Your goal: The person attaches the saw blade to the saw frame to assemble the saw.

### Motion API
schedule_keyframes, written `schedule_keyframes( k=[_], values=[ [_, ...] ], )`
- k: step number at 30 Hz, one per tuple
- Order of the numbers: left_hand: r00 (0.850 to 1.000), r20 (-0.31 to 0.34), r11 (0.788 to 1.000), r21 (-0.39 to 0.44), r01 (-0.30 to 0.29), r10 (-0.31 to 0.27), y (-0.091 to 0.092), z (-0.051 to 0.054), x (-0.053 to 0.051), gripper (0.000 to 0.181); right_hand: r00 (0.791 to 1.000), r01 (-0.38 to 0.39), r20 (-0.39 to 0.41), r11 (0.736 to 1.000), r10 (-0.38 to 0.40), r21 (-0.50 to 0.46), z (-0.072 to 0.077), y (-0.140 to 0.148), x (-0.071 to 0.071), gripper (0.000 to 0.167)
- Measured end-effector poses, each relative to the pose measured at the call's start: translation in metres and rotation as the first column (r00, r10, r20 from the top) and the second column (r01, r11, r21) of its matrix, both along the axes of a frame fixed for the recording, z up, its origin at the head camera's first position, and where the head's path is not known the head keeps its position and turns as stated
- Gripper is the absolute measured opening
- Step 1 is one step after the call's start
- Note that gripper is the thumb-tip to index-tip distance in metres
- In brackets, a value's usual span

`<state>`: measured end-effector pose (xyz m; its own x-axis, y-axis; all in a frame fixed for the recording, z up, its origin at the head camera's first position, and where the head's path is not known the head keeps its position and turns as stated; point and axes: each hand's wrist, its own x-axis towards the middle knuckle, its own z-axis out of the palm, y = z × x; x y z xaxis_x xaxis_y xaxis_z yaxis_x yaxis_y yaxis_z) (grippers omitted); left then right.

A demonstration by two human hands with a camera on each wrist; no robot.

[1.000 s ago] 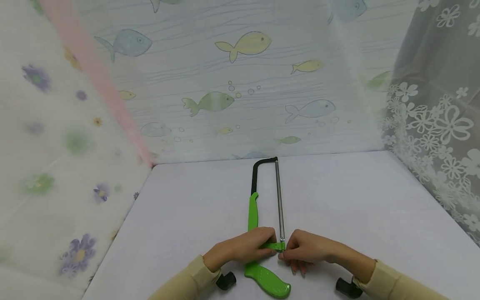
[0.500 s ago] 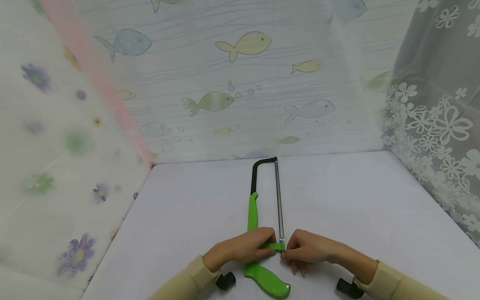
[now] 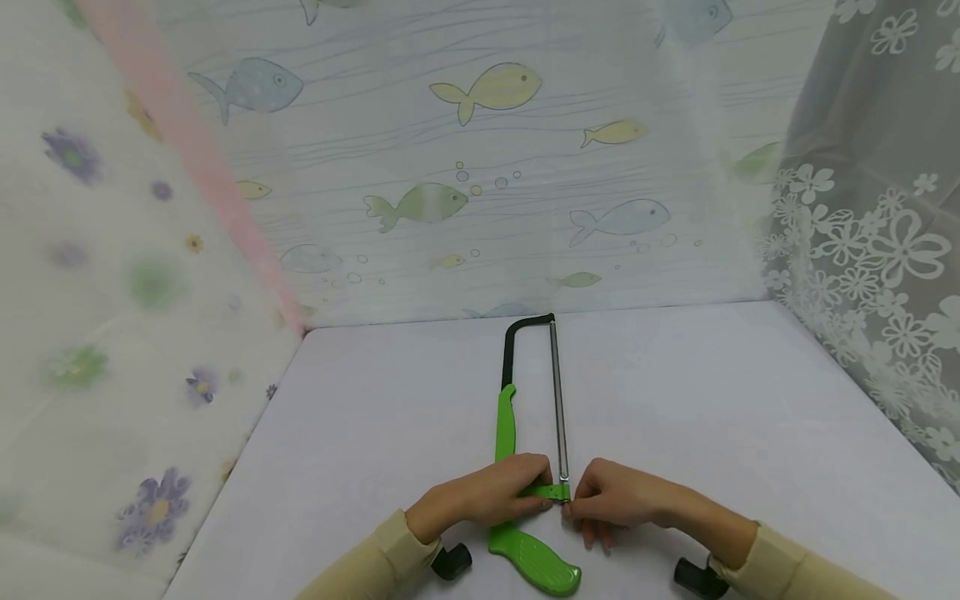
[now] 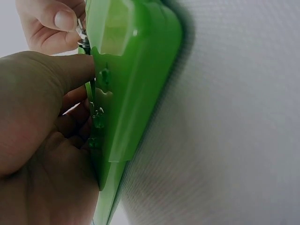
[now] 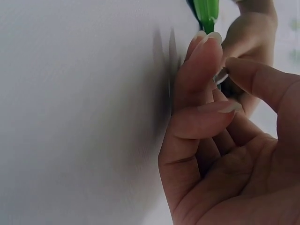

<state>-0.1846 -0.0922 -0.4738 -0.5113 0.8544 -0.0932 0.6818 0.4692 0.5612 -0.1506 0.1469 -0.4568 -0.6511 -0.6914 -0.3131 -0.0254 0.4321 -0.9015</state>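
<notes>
A hacksaw lies on the table, its green grip (image 3: 536,564) toward me and its black bow (image 3: 509,358) pointing away. The blade (image 3: 559,400) runs along its right side. My left hand (image 3: 491,490) grips the green frame near the blade's near end, thumb and fingers around the cross arm (image 3: 557,492). My right hand (image 3: 618,497) is just right of that corner. Its thumb and forefinger pinch a small metal wing nut (image 5: 221,75), partly covered by the fingertips. In the left wrist view, a threaded end (image 4: 84,43) shows beside the right thumb.
A white cloth covers the table (image 3: 712,400). A fish-print curtain (image 3: 487,167) hangs at the back, with a floral sheet (image 3: 135,333) on the left and lace (image 3: 885,250) on the right. Black wrist cameras sit under both sleeves.
My right fingertips have shifted very slightly to the right at the wing nut. The left hand and the hacksaw have stayed in place.
</notes>
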Motion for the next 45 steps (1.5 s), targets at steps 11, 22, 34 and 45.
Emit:
schedule_keyframes(
  k=[11, 22, 34, 45],
  values=[
    [1.0, -0.006, 1.0, -0.007, -0.006, 0.006, 0.0, 0.001, 0.0, 0.01, 0.999, 0.008, -0.04, 0.999, -0.009, -0.033, -0.004, 0.008, -0.004, 0.02],
    [1.0, 0.016, 1.0, -0.011, -0.013, 0.013, 0.0, 0.0, -0.001, 0.01, 1.0, -0.03, -0.002, 0.999, 0.03, -0.034, -0.002, 0.001, -0.002, 0.026],
    [1.0, 0.016, 1.0, -0.009, -0.01, 0.01, 0.0, 0.0, -0.001, 0.01, 0.999, 0.037, 0.013, 0.999, -0.037, 0.015, 0.001, -0.006, 0.001, 0.038],
    [1.0, 0.014, 1.0, -0.015, -0.016, 0.016, 0.0, -0.002, 0.0, 0.01, 0.998, 0.033, -0.046, 0.999, -0.032, 0.021, 0.001, 0.006, -0.002, 0.02]
  ],
)
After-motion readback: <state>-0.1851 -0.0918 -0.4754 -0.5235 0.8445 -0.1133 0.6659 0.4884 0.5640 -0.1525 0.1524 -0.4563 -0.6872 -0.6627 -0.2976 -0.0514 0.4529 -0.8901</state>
